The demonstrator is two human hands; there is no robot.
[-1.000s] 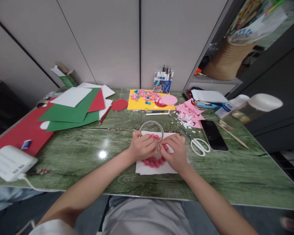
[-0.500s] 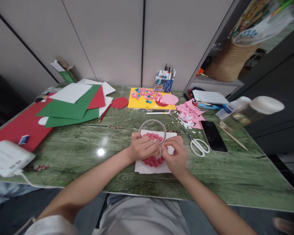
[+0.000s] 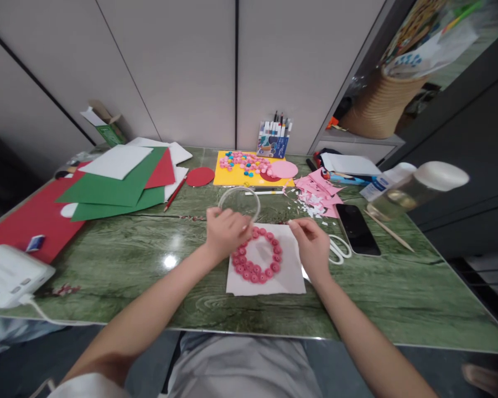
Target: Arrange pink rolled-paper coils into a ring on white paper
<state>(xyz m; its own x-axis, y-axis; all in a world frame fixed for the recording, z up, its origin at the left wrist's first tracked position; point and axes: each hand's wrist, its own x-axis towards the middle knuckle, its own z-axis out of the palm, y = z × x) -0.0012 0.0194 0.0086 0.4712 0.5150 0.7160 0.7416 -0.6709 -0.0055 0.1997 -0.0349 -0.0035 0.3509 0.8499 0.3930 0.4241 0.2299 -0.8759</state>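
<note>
A wreath of pink rolled-paper coils (image 3: 255, 255) lies on a white sheet (image 3: 288, 279) on the green table. My left hand (image 3: 225, 232) is curled over the near edge of a clear ring hoop (image 3: 237, 194), which sits just beyond the sheet's far left corner. My right hand (image 3: 313, 246) rests on the sheet's right side, thumb and forefinger pinched at its far right corner. Neither hand touches the coils.
White-handled scissors (image 3: 339, 249), a black phone (image 3: 356, 228), a wooden stick (image 3: 389, 232) and a bottle (image 3: 415, 190) lie to the right. Pink scraps (image 3: 318, 192), a yellow card with coils (image 3: 249, 170), markers (image 3: 274, 139), green and red sheets (image 3: 116, 188) and a white power bank (image 3: 8, 276) surround them.
Both hands have left the middle of the wreath. My left hand has slid the hoop away off the sheet; my right hand has moved to the sheet's right side. The whole wreath now shows.
</note>
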